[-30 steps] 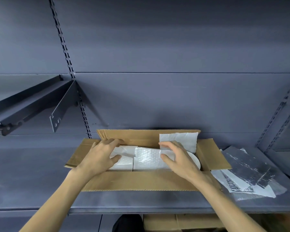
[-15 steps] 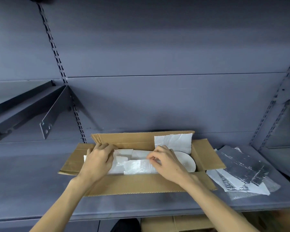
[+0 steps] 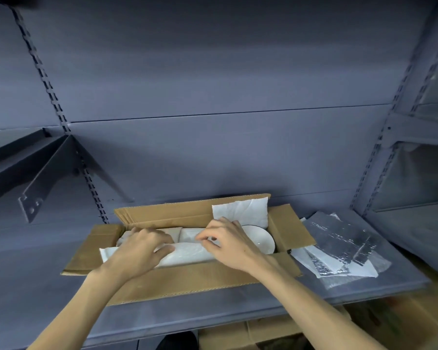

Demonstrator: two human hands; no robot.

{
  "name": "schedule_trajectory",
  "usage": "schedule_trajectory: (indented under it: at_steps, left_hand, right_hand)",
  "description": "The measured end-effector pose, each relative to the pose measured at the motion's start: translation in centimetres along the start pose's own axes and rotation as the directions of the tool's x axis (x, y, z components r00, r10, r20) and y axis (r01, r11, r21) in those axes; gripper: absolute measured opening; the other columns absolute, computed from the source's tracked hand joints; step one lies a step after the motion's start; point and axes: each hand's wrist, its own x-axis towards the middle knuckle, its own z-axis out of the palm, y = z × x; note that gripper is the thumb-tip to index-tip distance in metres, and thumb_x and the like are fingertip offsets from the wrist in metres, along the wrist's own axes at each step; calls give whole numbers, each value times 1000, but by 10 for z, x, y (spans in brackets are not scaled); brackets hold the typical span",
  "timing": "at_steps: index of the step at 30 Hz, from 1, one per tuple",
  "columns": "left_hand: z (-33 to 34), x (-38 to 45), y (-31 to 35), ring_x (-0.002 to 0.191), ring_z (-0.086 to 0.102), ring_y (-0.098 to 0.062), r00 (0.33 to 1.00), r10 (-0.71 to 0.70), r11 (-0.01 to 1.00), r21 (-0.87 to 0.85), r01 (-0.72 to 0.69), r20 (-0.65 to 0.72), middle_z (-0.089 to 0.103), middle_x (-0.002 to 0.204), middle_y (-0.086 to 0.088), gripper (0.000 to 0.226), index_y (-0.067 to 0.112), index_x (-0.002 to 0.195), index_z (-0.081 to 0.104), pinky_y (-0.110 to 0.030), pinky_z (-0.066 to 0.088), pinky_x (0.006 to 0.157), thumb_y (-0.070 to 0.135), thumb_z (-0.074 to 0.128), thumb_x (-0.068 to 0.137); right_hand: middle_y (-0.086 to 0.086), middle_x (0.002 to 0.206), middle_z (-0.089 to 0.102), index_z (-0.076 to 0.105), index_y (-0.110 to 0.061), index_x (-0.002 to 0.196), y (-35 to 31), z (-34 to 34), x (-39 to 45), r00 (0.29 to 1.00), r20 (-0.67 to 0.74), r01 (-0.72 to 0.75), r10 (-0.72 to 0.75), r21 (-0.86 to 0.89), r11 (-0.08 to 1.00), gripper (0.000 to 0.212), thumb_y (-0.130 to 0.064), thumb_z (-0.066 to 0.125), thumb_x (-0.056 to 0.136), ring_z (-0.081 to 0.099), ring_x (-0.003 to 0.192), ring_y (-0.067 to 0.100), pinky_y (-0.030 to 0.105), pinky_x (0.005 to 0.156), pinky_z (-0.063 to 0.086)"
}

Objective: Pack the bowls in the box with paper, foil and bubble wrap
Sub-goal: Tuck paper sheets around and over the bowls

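Observation:
An open cardboard box (image 3: 187,281) lies on the grey shelf. Inside it, a sheet of bubble wrap (image 3: 187,253) covers wrapped items on the left and middle. My left hand (image 3: 139,251) presses down on the bubble wrap's left part. My right hand (image 3: 228,243) pinches its upper right edge with thumb and fingertips. A white bowl with a dark rim (image 3: 261,238) stands on edge at the box's right end, partly hidden by my right hand. A white paper sheet (image 3: 240,213) leans against the back flap.
A pile of foil (image 3: 339,238), bubble wrap and paper sheets (image 3: 321,263) lies on the shelf right of the box. A metal shelf bracket (image 3: 38,188) juts out at the upper left. More cardboard (image 3: 263,332) sits below the shelf.
Both hands drew the bubble wrap toward the near side of the box and closed on it. The camera view shifted slightly left and down.

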Motion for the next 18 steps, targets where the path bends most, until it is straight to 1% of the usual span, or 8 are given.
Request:
schedule_trajectory:
  at_steps: [3, 5, 8, 10, 12, 14, 16, 18]
  left_hand:
    - [3, 2, 4, 118, 58, -10, 998, -49, 997, 58, 46, 49, 66, 123, 19, 31, 34, 123, 66, -35, 42, 100, 45, 55, 96]
    - [-2, 5, 15, 118, 59, -15, 998, -46, 999, 18, 46, -31, 64, 124, 18, 47, 34, 129, 62, -43, 46, 97, 56, 53, 88]
    - [-11, 21, 45, 113, 61, -19, 980, -19, 990, -144, -10, -200, 68, 119, 12, 55, 28, 121, 66, -46, 50, 90, 59, 43, 83]
    - [-9, 40, 74, 110, 62, -18, 968, 20, 972, -223, -78, -251, 70, 115, 10, 47, 23, 115, 68, -42, 51, 88, 52, 46, 85]
    - [-1, 62, 107, 104, 64, -17, 965, 66, 943, -299, -144, -255, 70, 109, 10, 34, 21, 114, 68, -41, 53, 86, 42, 56, 90]
    - [9, 84, 141, 102, 64, -16, 955, 128, 916, -337, -217, -268, 70, 106, 9, 26, 21, 116, 68, -40, 53, 86, 31, 64, 93]
    - [19, 104, 174, 102, 63, -16, 943, 183, 891, -358, -278, -277, 69, 105, 9, 24, 21, 116, 68, -39, 53, 86, 27, 63, 93]
    - [28, 119, 204, 101, 61, -19, 936, 233, 875, -363, -320, -263, 69, 104, 5, 22, 19, 114, 67, -39, 51, 85, 26, 60, 94]
  right_hand:
    - [-13, 106, 64, 71, -30, 117, 14, -21, -12, 992, -122, -32, 33, 10, 999, 24, -26, 53, 102, 53, 102, 8, 33, 92, 39]
    - [-13, 105, 66, 72, -26, 114, 33, -42, -24, 956, -279, -85, 90, 29, 996, 22, -20, 56, 101, 56, 100, 8, 27, 87, 42]
    - [-11, 101, 68, 73, -25, 110, 70, -78, -51, 839, -482, -225, 253, 117, 967, 22, -13, 58, 99, 61, 93, 9, 22, 80, 46]
    - [-7, 98, 69, 73, -23, 109, 96, -98, -77, 749, -545, -318, 377, 204, 926, 22, -9, 59, 98, 63, 87, 7, 22, 78, 48]
    - [-3, 94, 68, 72, -19, 106, 119, -112, -106, 666, -586, -436, 461, 196, 878, 22, -4, 61, 95, 64, 84, 13, 26, 78, 50]
    - [-3, 89, 65, 72, -16, 102, 138, -119, -135, 632, -562, -573, 535, 127, 810, 21, -1, 63, 92, 65, 81, 20, 34, 78, 51]
    - [-3, 88, 63, 72, -16, 97, 151, -117, -161, 679, -418, -661, 603, 9, 750, 19, -2, 62, 90, 68, 82, 24, 36, 78, 53]
    - [-2, 90, 63, 71, -20, 91, 157, -107, -181, 747, -213, -663, 630, -186, 725, 17, -6, 60, 91, 70, 86, 27, 36, 78, 54]
